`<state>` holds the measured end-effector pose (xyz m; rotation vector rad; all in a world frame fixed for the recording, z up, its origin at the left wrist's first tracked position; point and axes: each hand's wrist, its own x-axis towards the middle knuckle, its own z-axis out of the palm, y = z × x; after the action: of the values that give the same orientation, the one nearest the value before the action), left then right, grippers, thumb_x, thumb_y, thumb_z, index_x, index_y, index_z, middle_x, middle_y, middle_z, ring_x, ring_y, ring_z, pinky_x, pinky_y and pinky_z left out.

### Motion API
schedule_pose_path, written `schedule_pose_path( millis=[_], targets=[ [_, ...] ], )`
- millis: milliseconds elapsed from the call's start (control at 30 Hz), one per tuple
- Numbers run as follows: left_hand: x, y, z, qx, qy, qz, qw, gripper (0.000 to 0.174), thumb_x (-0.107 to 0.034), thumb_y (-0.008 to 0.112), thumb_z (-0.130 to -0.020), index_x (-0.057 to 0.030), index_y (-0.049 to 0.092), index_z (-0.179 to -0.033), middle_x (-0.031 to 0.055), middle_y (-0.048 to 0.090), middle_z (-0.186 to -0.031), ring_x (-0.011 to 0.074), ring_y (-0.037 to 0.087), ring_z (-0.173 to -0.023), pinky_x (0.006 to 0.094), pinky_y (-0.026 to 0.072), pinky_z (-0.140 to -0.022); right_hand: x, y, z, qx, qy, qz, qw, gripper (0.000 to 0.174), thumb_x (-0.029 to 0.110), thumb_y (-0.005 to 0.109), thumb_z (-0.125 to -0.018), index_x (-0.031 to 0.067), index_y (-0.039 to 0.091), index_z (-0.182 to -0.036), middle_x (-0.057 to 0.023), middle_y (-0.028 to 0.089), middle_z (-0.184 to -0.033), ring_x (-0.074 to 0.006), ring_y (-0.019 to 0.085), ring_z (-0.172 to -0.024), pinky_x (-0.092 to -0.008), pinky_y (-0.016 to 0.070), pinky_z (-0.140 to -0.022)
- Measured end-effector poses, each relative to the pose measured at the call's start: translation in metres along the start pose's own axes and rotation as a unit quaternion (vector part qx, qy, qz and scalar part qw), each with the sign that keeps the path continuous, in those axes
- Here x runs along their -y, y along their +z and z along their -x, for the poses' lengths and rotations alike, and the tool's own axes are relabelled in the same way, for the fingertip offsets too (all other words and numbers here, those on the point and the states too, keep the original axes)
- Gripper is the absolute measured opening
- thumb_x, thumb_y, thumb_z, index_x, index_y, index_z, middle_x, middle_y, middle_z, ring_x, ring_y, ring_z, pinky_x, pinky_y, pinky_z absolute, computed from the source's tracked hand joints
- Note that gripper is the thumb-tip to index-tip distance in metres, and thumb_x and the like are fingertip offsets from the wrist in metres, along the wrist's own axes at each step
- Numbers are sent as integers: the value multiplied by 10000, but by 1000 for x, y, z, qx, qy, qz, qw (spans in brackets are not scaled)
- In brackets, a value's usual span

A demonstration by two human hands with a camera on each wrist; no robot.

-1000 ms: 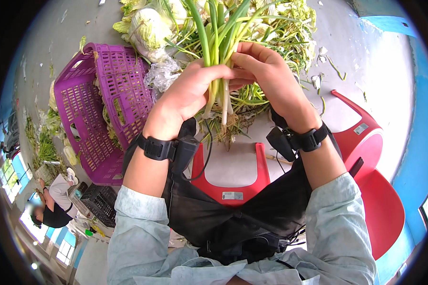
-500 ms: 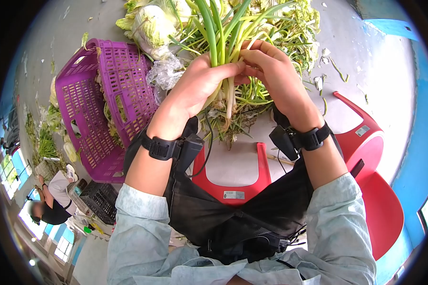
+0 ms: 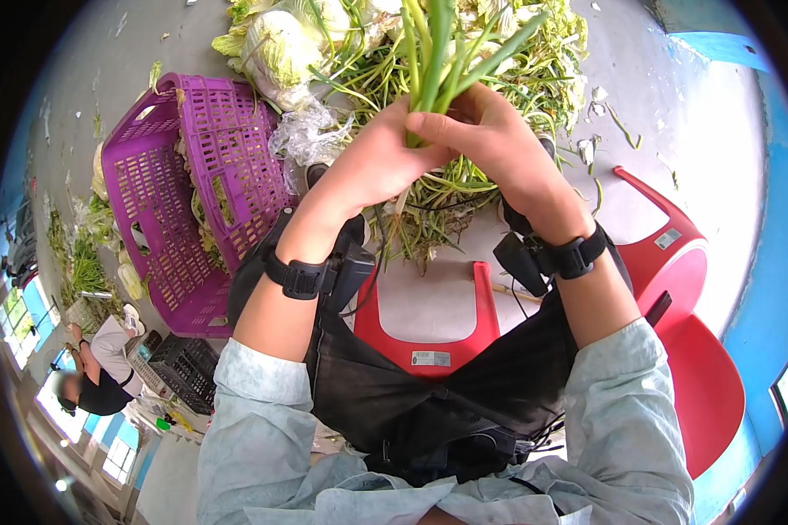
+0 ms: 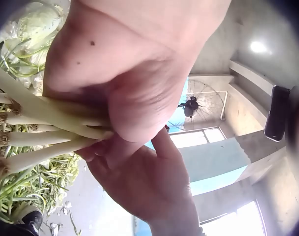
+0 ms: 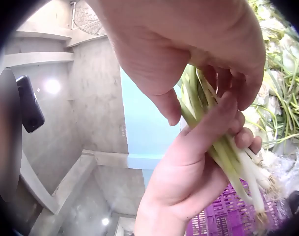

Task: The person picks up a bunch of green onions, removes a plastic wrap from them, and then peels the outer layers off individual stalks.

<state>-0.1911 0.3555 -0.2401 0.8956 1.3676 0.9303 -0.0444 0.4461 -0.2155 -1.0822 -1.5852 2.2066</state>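
My left hand (image 3: 376, 164) grips a small bunch of spring onions (image 3: 431, 66) low on the stalks, with the green leaves pointing away from me. In the right wrist view its thumb lies across the stalks and its fingers curl beneath. My right hand (image 3: 492, 144) is just above, thumb and fingers around the leafy part. White stalk ends (image 4: 46, 142) with shaggy roots stick out of the left hand in the left wrist view. Below the hands lies a heap of loose spring onions and trimmings (image 3: 446, 210).
A purple crate (image 3: 228, 166) lies tipped at the left beside a crumpled clear plastic bag (image 3: 306, 136). Cabbages (image 3: 280, 52) lie at the far side. Red plastic stools (image 3: 429, 357) stand in front and at right. Another person (image 3: 101, 385) is at far left.
Both hands have closed in around the bunch, the right thumb now across its front. The bunch has tilted, leaves towards the camera, and its roots have gone out of sight in the head view.
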Motion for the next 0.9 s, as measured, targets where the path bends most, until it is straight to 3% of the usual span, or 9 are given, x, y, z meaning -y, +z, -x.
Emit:
schedule_pose_path(
  millis=[133, 233, 333, 467, 567, 767, 867, 900],
  targets=[
    [2, 3, 0, 28, -15, -46, 998, 489, -171, 750, -919, 9, 570, -1336, 100, 665, -1183, 190, 637, -1112, 323, 504, -965, -3, -3, -2, -18, 41, 25, 999, 400, 223, 682, -955, -18, 641, -1271, -62, 670, -1081, -120, 587, -960, -277, 461, -827],
    [-10, 7, 4, 16, -45, -1, 999, 468, -134, 716, -953, 16, 541, -1360, 64, 666, -1158, 123, 622, -1068, 291, 506, -923, 7, -4, 2, -19, 66, 10, 998, 395, 172, 629, -940, -17, 638, -1286, -71, 675, -1111, -125, 594, -978, -278, 471, -835],
    [-7, -1, 0, 61, -37, 74, 995, 503, -138, 685, -976, 16, 491, -1414, 67, 639, -1224, 125, 614, -1112, 287, 497, -956, -2, -9, -4, -31, 62, -29, 997, 413, 125, 541, -927, -42, 629, -1294, -97, 678, -1165, -156, 625, -1017, -299, 499, -882],
    [-16, -3, 5, 75, -99, 285, 950, 414, -107, 661, -980, 30, 549, -1354, 96, 636, -1207, 148, 633, -1104, 283, 515, -961, 4, -10, -4, -16, 57, -164, 985, 336, 112, 535, -901, -37, 651, -1178, -104, 677, -988, -169, 633, -920, -316, 524, -853],
    [-7, -3, 5, 92, -97, 265, 955, 442, -93, 622, -1010, 9, 486, -1418, 95, 608, -1269, 178, 635, -1150, 321, 516, -1007, -10, -14, -9, -29, 60, -158, 985, 297, 102, 523, -903, -29, 651, -1137, -84, 651, -943, -172, 617, -831, -318, 538, -783],
    [-7, 5, 5, 94, -86, 270, 954, 372, -88, 627, -1012, 6, 528, -1357, 91, 639, -1209, 178, 667, -1070, 330, 544, -948, -8, -14, -7, -24, 80, -137, 987, 209, 85, 530, -896, -1, 633, -1057, -58, 610, -894, -157, 577, -708, -302, 514, -615],
    [-2, 5, 4, 105, -79, 228, 965, 368, -69, 661, -986, 5, 556, -1331, 83, 660, -1174, 167, 664, -1074, 315, 540, -922, -4, -14, -6, -15, 81, -79, 993, 409, 63, 490, -908, -50, 591, -1289, -116, 689, -1106, -187, 648, -986, -325, 548, -848],
    [-3, 5, 4, 103, -78, 221, 967, 352, -58, 678, -963, 5, 579, -1294, 74, 662, -1155, 161, 659, -1060, 310, 533, -911, -1, -11, -4, -15, 61, -56, 996, 407, 64, 505, -908, -43, 594, -1290, -108, 688, -1105, -178, 643, -984, -321, 537, -856]
  ],
)
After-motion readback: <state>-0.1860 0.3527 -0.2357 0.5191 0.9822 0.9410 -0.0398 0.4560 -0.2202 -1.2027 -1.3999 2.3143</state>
